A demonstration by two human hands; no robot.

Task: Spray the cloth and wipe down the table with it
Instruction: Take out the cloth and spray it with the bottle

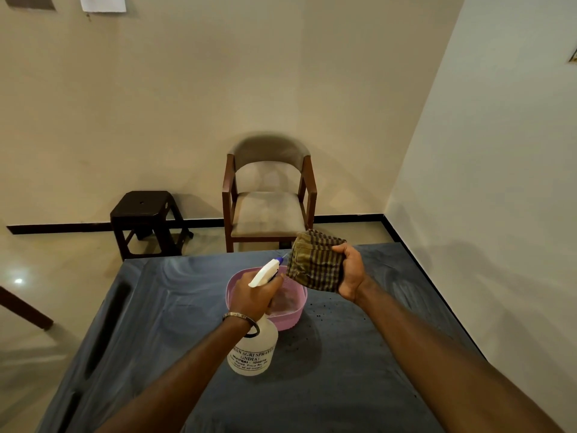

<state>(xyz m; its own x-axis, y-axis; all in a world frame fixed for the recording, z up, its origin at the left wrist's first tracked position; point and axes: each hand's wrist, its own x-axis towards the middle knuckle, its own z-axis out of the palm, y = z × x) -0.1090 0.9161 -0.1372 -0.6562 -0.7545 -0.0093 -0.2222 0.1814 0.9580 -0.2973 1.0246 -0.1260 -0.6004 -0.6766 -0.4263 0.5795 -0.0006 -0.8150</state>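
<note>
The left hand (254, 292) has its grip closed round the neck of a clear spray bottle (253, 351), held above the worktop (359, 354) with the bottle body hanging below the wrist and its printed label facing the camera. The white trigger head (264, 272) juts up and forward out of that grip, its blue nozzle tip (280, 260) aimed at the cloth (313, 260) and almost touching its near edge. A metal bangle (240, 318) circles the left wrist.

The right hand (351, 271) grips the checked olive-and-brown cloth, which is bunched and folded, the fingers wrapped over its right side; the cloth is held up in the air to the left of that grip, clear of the worktop.

Directly beyond and below the left grip, between the two hands, a pink plastic basket (293, 310) stands on the worktop, partly hidden by the left hand and the bottle. Dark specks (327, 310) lie scattered on the grey-blue surface just right of the basket, beneath the right forearm, and pale streaks show farther off toward the far edge.

Past the worktop's far edge, beyond both grips, a wooden armchair (270, 198) with a grey cushioned seat stands against the wall, and a dark plastic stool (146, 220) stands to its left. A white wall runs close along the worktop's right side.
</note>
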